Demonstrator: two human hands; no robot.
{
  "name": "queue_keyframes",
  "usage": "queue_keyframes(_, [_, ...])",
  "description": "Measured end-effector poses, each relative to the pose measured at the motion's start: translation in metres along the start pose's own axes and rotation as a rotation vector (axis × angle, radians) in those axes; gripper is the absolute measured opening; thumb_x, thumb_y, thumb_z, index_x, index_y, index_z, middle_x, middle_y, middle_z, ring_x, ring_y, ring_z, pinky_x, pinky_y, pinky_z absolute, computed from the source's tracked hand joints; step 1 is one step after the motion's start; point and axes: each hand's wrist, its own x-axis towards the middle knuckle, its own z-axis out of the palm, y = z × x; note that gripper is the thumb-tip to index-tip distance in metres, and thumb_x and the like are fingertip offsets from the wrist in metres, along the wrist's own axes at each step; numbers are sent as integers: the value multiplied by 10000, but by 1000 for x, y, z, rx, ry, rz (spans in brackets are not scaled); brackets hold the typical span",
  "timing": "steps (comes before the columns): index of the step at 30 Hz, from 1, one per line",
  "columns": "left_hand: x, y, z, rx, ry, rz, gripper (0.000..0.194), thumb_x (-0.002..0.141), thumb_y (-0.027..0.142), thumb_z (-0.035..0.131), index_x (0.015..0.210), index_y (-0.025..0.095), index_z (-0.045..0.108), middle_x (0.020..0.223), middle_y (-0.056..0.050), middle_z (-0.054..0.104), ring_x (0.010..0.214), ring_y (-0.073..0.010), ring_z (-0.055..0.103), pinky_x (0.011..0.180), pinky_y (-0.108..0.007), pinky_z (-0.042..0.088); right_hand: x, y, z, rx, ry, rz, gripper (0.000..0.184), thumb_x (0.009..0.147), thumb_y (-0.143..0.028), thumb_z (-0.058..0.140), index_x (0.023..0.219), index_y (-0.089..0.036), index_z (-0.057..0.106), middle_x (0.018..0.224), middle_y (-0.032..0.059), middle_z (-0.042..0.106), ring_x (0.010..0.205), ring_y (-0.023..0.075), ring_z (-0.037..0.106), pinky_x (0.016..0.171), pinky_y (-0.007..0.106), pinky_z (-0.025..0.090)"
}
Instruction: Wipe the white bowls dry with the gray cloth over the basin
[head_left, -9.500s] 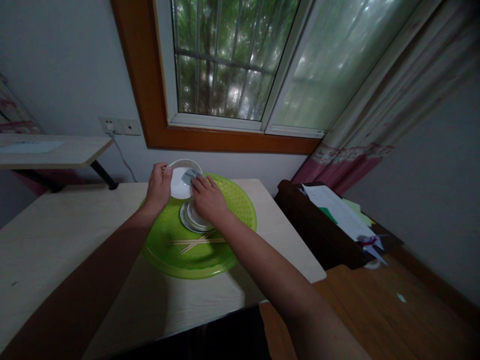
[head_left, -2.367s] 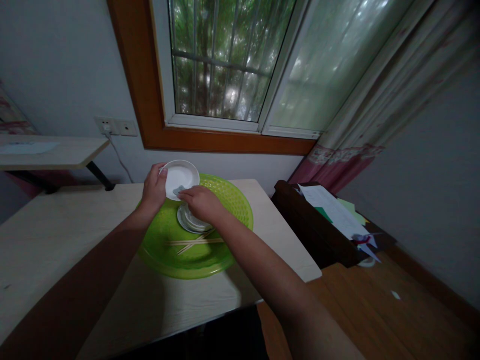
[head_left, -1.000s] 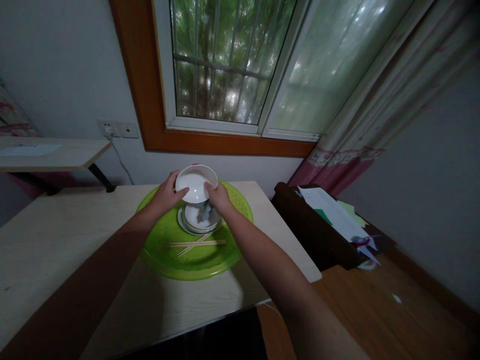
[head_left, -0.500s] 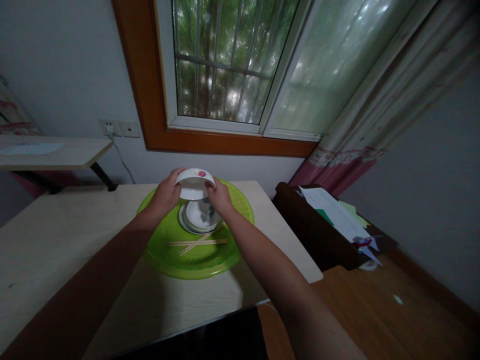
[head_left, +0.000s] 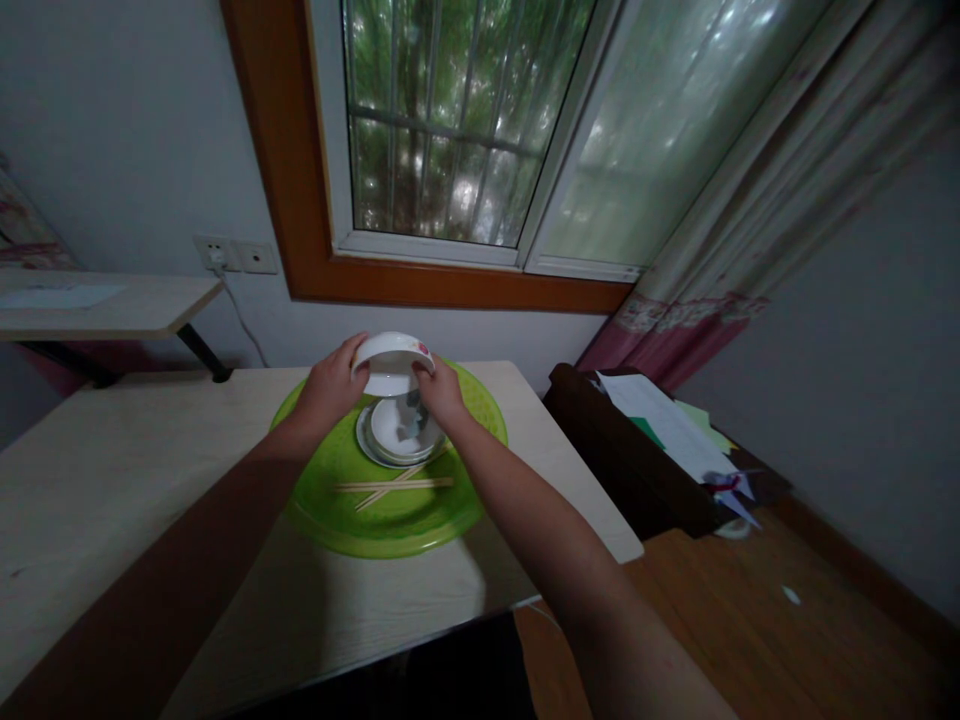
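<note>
A white bowl (head_left: pixel 393 380) with a pink flower on its outside is tilted on its side, its opening facing me. My left hand (head_left: pixel 335 380) grips its left rim and my right hand (head_left: pixel 441 390) its right rim, thumbs at the inside. Below it, a stack of white dishes (head_left: pixel 391 430) sits in a large green basin (head_left: pixel 390 535); a grey patch shows on the top dish, partly behind my right hand. Several wooden chopsticks (head_left: pixel 394 487) lie crossed in the basin, nearer to me than the dishes.
The basin stands on a pale wooden table (head_left: pixel 247 590) against the wall under a window (head_left: pixel 457 130). A raised shelf (head_left: pixel 150 310) stands at the left. To the right, a dark brown cabinet (head_left: pixel 615 460) carries papers (head_left: pixel 667 420) and scissors (head_left: pixel 724 485).
The bowl has turned between my hands, so its pink flower has shifted right along the upper edge. Both hands stay nearly where they were, still holding it above the dishes.
</note>
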Motion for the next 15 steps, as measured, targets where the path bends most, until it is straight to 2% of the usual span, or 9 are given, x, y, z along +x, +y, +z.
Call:
queue_keyframes(2, [0,-3,3,-22,-22,-51,577,881,333,579,1431,166,524,1286,-174,709,1133,-322,705,1001,-475,541,1,2,1,12,-4,20,282,960,-213,529,1153,-203,734,1117,54,784,1074,219,721,972,325,539])
queue_keyframes(5, [0,-7,6,-87,-3,-81,508,878,327,574,1371,204,564,1167,-142,754,1037,-296,731,936,-438,561,1,4,3,18,-6,-9,278,962,-233,532,1157,-213,729,1133,47,780,1086,218,715,976,327,538])
queue_keyframes(10, [-1,-6,4,-142,27,-49,535,830,193,531,1364,223,563,1234,-123,731,1110,-272,704,999,-417,537,-1,5,2,12,9,-151,349,933,-145,494,1203,-199,708,1158,68,766,1095,217,704,996,318,527])
queue_keyframes(15, [-2,-1,0,-79,-20,-42,633,760,83,497,1378,210,552,1305,-143,697,1161,-296,680,1052,-459,501,-4,-1,-6,-90,13,-272,499,898,-67,466,1361,-176,615,1335,106,691,1232,226,638,1114,357,469])
